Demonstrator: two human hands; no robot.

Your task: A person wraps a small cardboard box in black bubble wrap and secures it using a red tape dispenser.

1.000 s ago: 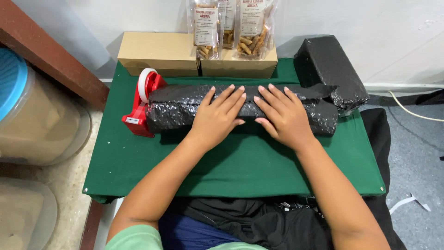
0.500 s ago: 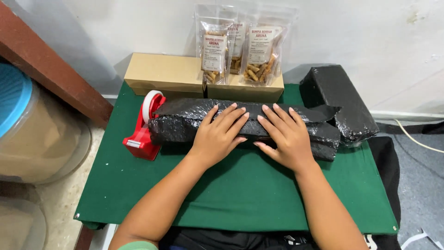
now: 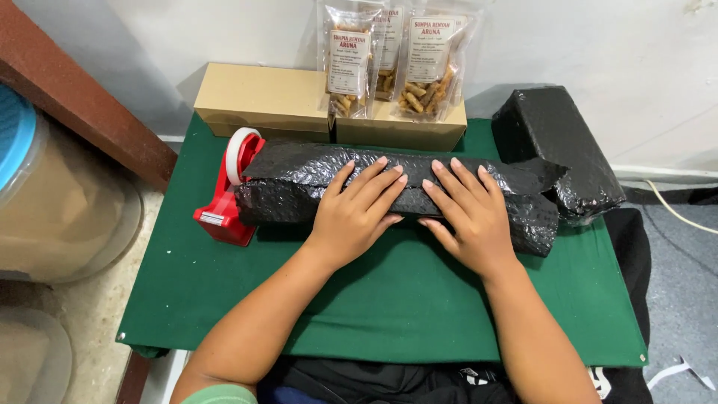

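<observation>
A long parcel wrapped in black bubble wrap [image 3: 299,183] lies across the green-covered table [image 3: 389,299]. My left hand [image 3: 359,209] and my right hand [image 3: 467,213] both rest flat on top of it, side by side, fingers spread and pointing away from me. Neither hand grips anything. A red tape dispenser [image 3: 228,191] with a white roll stands at the parcel's left end, touching it.
A second black-wrapped parcel [image 3: 557,150] sits at the back right. Two brown cardboard boxes [image 3: 258,101] line the back edge, with clear snack packets [image 3: 389,63] leaning on the wall above them. A plastic tub with a blue lid [image 3: 45,202] stands on the floor at left.
My hands stay flat on the parcel in the same place. The view has shifted closer and slightly down over the table.
</observation>
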